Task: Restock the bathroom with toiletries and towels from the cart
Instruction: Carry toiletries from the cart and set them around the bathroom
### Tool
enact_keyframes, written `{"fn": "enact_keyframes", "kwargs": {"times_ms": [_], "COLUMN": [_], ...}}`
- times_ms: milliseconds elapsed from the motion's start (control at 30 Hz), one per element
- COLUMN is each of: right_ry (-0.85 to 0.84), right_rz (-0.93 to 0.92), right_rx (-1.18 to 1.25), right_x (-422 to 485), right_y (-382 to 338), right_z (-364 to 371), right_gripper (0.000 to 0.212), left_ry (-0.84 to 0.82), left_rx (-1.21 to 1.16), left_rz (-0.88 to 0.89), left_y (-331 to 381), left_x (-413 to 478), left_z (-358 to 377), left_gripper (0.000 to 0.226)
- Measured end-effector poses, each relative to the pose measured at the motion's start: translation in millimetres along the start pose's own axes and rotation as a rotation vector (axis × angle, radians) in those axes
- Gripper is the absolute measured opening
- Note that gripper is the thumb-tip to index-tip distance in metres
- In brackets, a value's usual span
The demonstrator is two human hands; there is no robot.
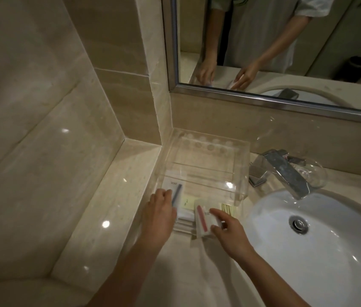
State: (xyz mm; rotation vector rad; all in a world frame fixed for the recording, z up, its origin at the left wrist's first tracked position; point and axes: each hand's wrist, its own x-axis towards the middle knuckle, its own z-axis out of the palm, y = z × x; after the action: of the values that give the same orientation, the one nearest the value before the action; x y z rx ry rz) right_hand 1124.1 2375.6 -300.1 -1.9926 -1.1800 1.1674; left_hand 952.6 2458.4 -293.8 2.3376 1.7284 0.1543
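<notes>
in the counter [186, 273] corner, below the mirror [263, 41]: organiser tray [242, 169]. at its front edge, side by side, left packet [173, 187] in the left hand [159, 209], right packet [203, 218] in the right hand [230, 231]. right of the tray, faucet [285, 171]; before it, sink basin [307, 251]; behind it, glass dish [316, 176].

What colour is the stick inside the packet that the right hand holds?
Red; the head view shows the stick in the packet the right hand pinches.

Right hand [230, 231] gripping toothbrush packet [203, 220], clear tray [241, 167]
</notes>
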Motion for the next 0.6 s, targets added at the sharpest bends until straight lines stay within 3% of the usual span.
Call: {"fn": "enact_keyframes", "kwargs": {"times_ms": [100,200,600], "right_ry": [0.022,0.031,0.108], "right_rz": [-0.003,-0.004,0.021], "right_rx": [-0.015,-0.020,0.105], "right_x": [0,3,39], "right_y": [3,6,-17], "right_z": [3,4,27], "right_gripper": [0.045,0.046,0.050], "left_ry": [-0.159,-0.260,-0.282], "left_rx": [-0.072,-0.066,-0.187], "left_rz": [0.096,0.108,0.080], "left_y": [1,-3,-21], "left_x": [7,10,6], "left_z": [13,25,40], "left_gripper": [0.058,0.059,0.056]}}
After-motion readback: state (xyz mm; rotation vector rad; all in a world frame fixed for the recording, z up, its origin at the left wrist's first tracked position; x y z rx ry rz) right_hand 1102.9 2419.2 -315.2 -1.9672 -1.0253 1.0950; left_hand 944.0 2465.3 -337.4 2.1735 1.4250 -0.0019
